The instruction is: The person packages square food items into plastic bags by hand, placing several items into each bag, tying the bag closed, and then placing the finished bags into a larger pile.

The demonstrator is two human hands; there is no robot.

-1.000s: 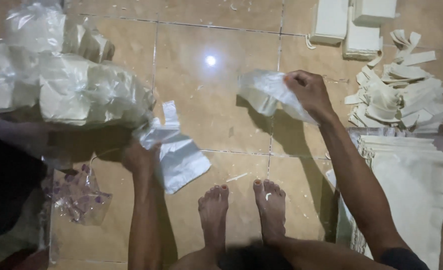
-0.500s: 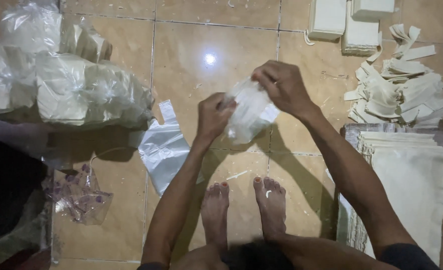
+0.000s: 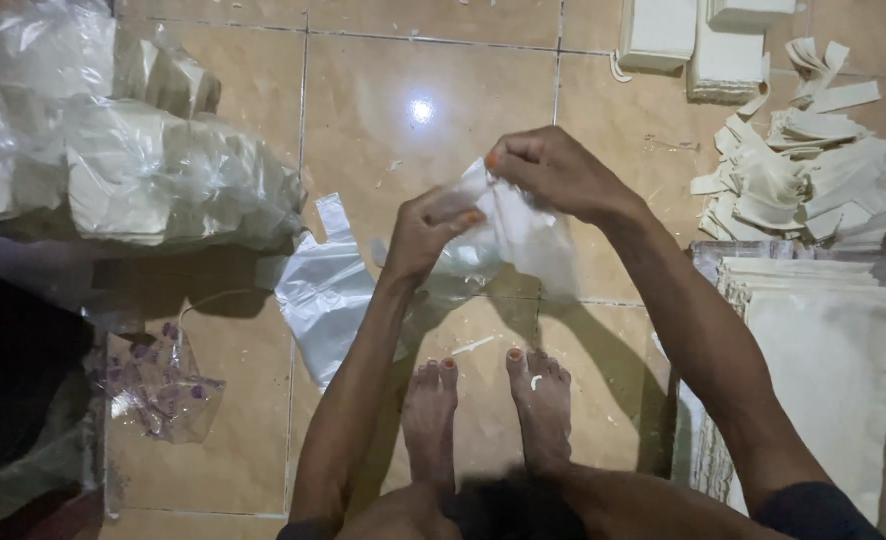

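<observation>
**Thin bag held by its edge, with little margin for a tear or a slip**

Nearest the camera, the person's bare feet (image 3: pixel 483 415) rest on the glossy tan tiled floor (image 3: pixel 233 430). Just above them, both hands are raised over the tiles and share one small clear plastic bag (image 3: pixel 518 235). The left hand (image 3: pixel 425 228) pinches the bag's upper edge at about 9 o'clock of it, fingers (image 3: pixel 460 213) clenched on the film; the right hand (image 3: pixel 553 172) grips the same edge at about 12 o'clock, fingers closed tight. The bag hangs below both grips, clear of the floor.

The film looks very thin, so a hard pull of the two hands apart could likely split the mouth rather than open it. If the layers cling together, the fingertips may slide off and the bag could drop toward the feet.

At 9 o'clock from the hands, a flat white plastic carrier bag (image 3: pixel 325 290) lies on the tiles; a dropped bag could land on it and be hard to pick out. Farther left sits a heap of bulging clear plastic sacks (image 3: pixel 133 170). At 4 o'clock a stack of pale flat sheets (image 3: pixel 823 350) lies near the right elbow, which could nudge it. At 2 o'clock, farthest off, is a loose pile of cream folded strips (image 3: pixel 803 180).
</observation>
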